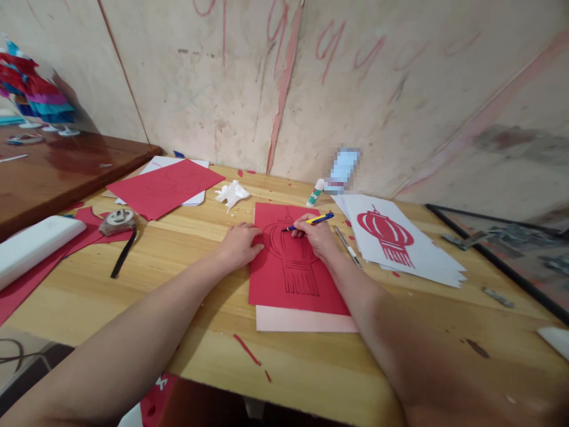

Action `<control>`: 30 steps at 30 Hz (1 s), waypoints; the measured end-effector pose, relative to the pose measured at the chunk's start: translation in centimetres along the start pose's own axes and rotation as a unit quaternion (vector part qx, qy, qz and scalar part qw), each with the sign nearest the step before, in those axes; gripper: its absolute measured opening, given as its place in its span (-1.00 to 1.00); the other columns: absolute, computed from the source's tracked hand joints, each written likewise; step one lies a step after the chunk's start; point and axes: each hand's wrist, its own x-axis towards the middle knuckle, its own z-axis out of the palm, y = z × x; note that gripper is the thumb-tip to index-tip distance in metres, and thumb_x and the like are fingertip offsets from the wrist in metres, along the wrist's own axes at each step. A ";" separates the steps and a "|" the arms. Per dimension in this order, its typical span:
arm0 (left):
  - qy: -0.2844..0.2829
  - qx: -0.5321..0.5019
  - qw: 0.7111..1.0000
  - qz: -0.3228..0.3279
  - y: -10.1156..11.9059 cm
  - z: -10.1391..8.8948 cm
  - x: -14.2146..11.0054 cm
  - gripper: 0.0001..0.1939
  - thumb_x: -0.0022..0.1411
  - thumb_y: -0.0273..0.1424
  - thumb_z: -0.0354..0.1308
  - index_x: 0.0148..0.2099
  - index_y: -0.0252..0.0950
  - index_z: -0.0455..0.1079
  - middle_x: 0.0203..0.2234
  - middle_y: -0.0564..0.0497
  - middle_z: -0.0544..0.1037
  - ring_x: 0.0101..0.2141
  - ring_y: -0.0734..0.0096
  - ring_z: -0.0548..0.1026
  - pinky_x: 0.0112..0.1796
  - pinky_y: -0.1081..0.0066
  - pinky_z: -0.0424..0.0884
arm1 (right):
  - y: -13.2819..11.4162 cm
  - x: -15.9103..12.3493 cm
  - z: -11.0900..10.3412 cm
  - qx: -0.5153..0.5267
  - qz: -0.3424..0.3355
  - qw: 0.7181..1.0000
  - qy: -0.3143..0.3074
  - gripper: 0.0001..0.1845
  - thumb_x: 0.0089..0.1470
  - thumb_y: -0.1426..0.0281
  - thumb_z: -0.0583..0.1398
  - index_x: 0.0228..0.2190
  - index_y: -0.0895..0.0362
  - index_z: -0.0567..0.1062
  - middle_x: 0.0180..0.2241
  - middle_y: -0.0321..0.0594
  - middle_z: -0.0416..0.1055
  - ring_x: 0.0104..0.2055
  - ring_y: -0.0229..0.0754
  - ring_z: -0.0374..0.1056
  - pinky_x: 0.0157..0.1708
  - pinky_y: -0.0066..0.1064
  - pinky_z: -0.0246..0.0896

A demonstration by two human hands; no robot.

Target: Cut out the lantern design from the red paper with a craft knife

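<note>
A red sheet of paper with a lantern outlined in dark lines lies on the table, with a pale sheet showing beneath its lower edge. My right hand grips a slim blue-and-yellow pen, its tip at the upper part of the lantern drawing. At the paper's left edge rests my left hand, fingers apart and holding nothing. A second, thinner pen lies just right of the red sheet. Farther right, a finished-looking red lantern cut-out lies on white sheets.
Behind the paper stand a glue stick and a blurred phone leaning on the wall. Crumpled tissue, a tape measure, a white case and another red sheet lie left. A black-edged frame is right.
</note>
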 end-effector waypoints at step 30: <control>-0.001 0.001 1.000 -0.004 0.2 -0.2 -0.1 -0.78 0.20 -0.39 0.20 -0.09 -0.28 0.52 -0.07 -0.12 0.58 0.00 0.13 0.49 0.07 0.22 0.38 | -0.4 -0.1 0.1 -0.004 0.005 1.000 -0.006 -0.88 -0.24 0.31 0.24 -0.61 0.10 0.42 -0.69 -0.30 0.41 -0.61 -0.28 0.29 -0.52 -0.42 0.17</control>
